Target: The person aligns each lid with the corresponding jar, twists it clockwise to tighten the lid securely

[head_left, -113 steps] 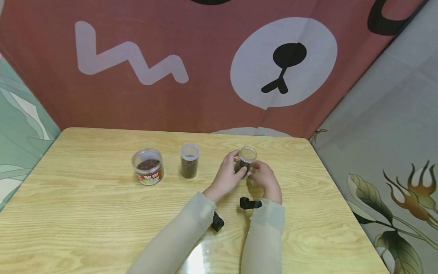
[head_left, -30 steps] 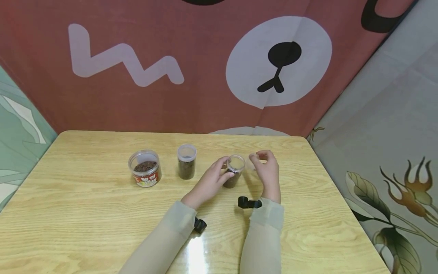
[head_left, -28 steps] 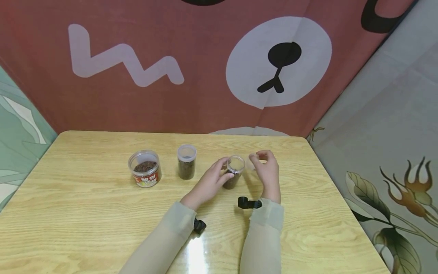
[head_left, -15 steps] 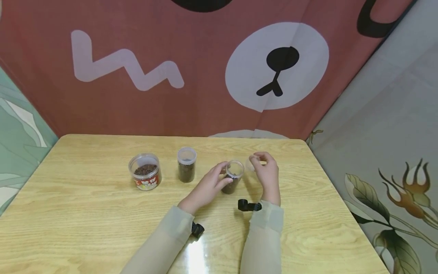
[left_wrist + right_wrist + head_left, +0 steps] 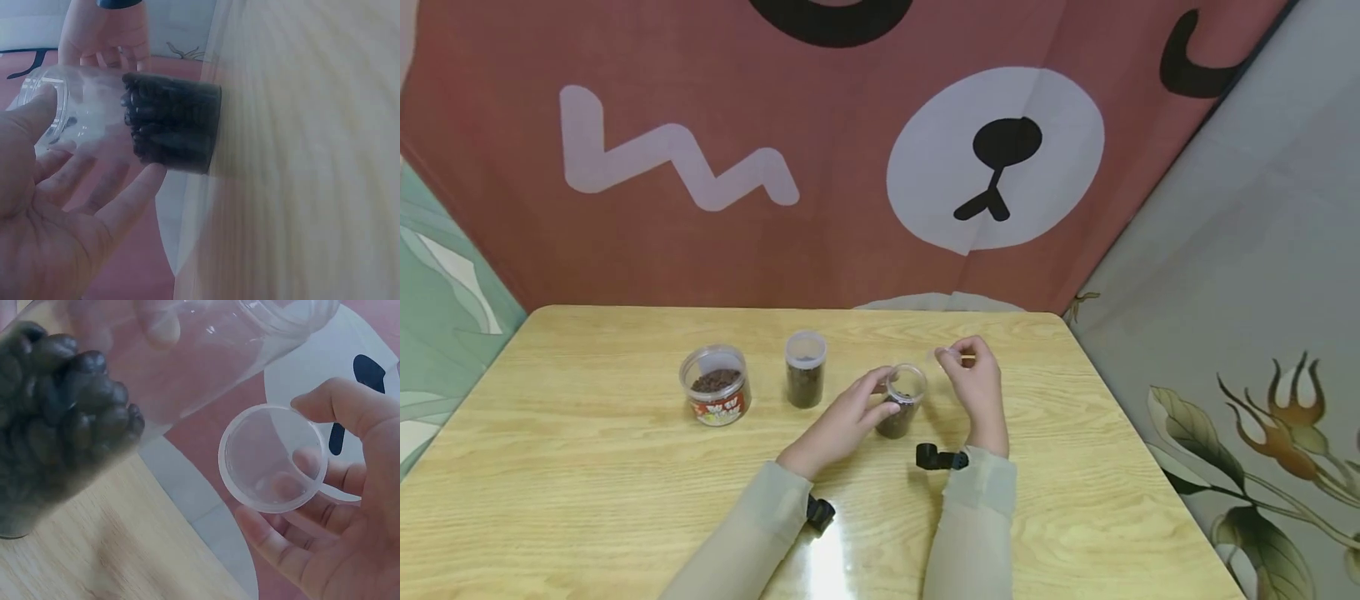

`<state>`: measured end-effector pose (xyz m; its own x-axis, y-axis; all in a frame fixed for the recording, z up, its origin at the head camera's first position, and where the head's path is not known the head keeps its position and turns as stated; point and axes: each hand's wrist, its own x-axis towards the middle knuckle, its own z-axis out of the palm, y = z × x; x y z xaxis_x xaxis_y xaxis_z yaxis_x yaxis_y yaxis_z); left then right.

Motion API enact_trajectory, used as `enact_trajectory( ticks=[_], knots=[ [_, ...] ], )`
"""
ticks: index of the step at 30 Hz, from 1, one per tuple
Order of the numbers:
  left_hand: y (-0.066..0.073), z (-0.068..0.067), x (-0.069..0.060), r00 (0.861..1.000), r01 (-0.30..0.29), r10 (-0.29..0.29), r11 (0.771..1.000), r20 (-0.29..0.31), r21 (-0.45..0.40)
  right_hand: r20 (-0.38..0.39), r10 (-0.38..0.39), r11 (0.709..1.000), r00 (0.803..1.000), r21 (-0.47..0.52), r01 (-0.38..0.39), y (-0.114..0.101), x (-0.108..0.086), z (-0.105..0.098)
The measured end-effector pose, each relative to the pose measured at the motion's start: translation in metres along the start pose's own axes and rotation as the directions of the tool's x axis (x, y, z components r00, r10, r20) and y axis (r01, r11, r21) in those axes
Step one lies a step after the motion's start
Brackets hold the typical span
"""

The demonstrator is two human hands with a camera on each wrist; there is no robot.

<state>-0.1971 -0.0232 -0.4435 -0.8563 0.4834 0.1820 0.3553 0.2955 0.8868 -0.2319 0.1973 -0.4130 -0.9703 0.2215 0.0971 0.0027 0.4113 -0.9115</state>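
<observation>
A clear plastic jar [image 5: 896,423], partly filled with dark bean-like pieces, stands on the table with its mouth uncovered. My left hand [image 5: 838,423] holds it from the left, thumb near the rim and fingers around the far side. In the left wrist view, dark pieces [image 5: 175,122] fill the jar's lower part. To the right of the jar, my right hand [image 5: 979,392] pinches a small translucent lid [image 5: 272,459] between thumb and fingers, raised and apart from the jar.
Left of the hands stands a similar jar [image 5: 806,383] with a whitish top and dark contents. Further left is a wide tub [image 5: 721,408] with a red label and brown pieces inside. A patterned cloth [image 5: 715,258] hangs behind the wooden table [image 5: 587,467].
My left hand has brought the jar left and nearer to me. The right hand, earlier close against the jar, has moved away from it and turned up with the lid. The head view has tilted slightly.
</observation>
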Motion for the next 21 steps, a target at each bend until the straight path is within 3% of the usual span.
enact_trajectory(
  ticks=[5,21],
  knots=[
    [-0.004,-0.004,-0.002,0.999,-0.011,0.012,1.0,0.033,-0.027,0.004,-0.023,1.0,1.0,-0.004,0.023,0.0,0.0,0.003],
    [-0.005,-0.013,-0.003,0.996,-0.03,0.027,0.999,0.083,0.036,0.072,-0.166,0.984,0.984,0.076,0.16,-0.016,-0.004,-0.004]
  ],
)
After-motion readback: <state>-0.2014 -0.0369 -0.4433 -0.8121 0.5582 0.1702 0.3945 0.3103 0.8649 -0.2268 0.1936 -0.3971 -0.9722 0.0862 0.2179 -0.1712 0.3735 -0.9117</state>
